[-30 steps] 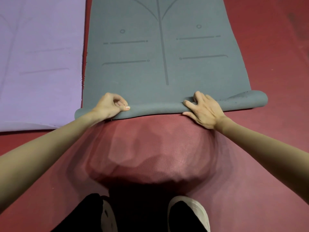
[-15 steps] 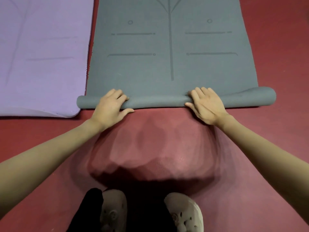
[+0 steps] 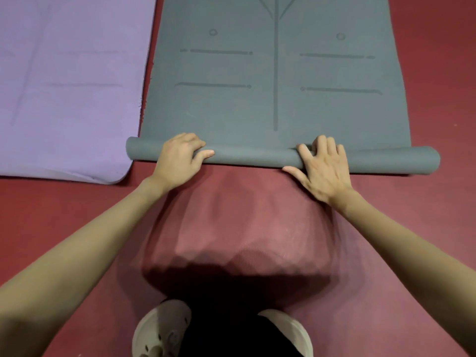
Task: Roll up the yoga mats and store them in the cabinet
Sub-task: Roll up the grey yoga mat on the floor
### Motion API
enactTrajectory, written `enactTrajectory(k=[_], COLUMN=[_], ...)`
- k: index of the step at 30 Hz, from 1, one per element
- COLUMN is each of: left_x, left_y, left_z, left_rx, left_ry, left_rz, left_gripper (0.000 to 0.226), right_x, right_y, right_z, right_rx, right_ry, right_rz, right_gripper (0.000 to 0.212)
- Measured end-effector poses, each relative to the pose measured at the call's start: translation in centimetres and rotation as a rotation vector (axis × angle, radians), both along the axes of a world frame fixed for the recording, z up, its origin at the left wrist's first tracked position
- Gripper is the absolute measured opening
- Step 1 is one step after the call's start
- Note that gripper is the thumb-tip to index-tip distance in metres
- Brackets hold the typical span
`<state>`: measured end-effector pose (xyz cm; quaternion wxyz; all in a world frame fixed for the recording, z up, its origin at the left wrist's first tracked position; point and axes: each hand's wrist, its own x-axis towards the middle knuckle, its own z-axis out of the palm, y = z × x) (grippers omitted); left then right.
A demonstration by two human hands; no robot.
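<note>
A grey yoga mat [image 3: 275, 99] with printed alignment lines lies flat on the red floor and stretches away from me. Its near end is wound into a thin roll [image 3: 252, 157] running left to right. My left hand [image 3: 180, 159] grips the roll left of centre, fingers curled over the top and thumb along the front. My right hand [image 3: 322, 167] lies over the roll right of centre, fingers curved over it and thumb spread on the near side. A purple yoga mat [image 3: 69, 86] lies flat to the left, unrolled.
The red floor [image 3: 438, 215] surrounds both mats. A narrow strip of floor separates the purple and grey mats. My two light shoes [image 3: 159, 331] stand at the bottom of the view, close behind the roll. No cabinet is in view.
The roll has travelled forward along the grey mat and grown slightly thicker. Both hands moved with it, re-gripping on top, and my feet stepped forward.
</note>
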<state>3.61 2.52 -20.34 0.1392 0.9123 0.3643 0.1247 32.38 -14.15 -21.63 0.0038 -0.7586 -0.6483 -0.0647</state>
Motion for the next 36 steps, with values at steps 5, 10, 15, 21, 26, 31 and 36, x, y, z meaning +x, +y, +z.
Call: enactTrajectory(k=[5, 10, 15, 21, 26, 31, 36], left_x=[0.7, 1.6, 0.7, 1.7, 2.9, 4.4, 4.8], left_y=[2.1, 2.6, 1.0, 2.8, 5.3, 8.1, 6.9], left_z=[-0.4, 0.1, 0.1, -0.2, 0.5, 0.8, 0.7], left_rx=[-0.190, -0.165, 0.120, 0.106, -0.056, -0.336, -0.143], left_ry=[-0.057, -0.209, -0.019, -0.046, -0.025, 0.015, -0.198], left_rz=[0.125, 0.080, -0.047, -0.050, 0.003, 0.106, 0.116], left_gripper=[0.038, 0.025, 0.050, 0.047, 0.056, 0.029, 0.024], right_x=[1.7, 3.0, 3.5, 2.4, 0.5, 1.4, 3.6], right_y=[2.2, 4.0, 5.6, 5.6, 5.4, 4.4, 7.3], right_z=[0.7, 1.4, 1.7, 0.8, 0.8, 0.2, 1.2], right_rx=[-0.030, -0.073, -0.191, -0.003, 0.122, 0.138, 0.028], right_ry=[0.037, 0.076, 0.112, -0.051, 0.029, 0.024, 0.069], right_rz=[0.170, 0.254, 0.236, 0.096, -0.080, 0.056, 0.128], right_gripper=[0.061, 0.053, 0.061, 0.069, 0.047, 0.054, 0.065])
